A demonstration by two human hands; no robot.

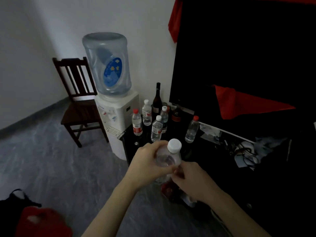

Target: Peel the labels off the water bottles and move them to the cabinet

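I hold a clear water bottle [168, 158] with a white cap in front of me, above the black cabinet's [213, 168] near edge. My left hand [147, 165] grips its upper body from the left. My right hand [189, 178] pinches at the bottle's side lower down, where a red label [166, 189] shows beneath it. Several more bottles stand on the cabinet top: a red-capped one with a red label [137, 123], white-capped ones [147, 112] [156, 129] [164, 117], and a red-capped one without a label [192, 130] to the right.
A dark glass bottle [157, 99] stands at the back of the cabinet. A water dispenser [116, 108] with a large blue jug and a wooden chair [78, 101] stand at the left. Clutter [244, 149] lies on the cabinet's right. A red object [42, 221] sits on the floor.
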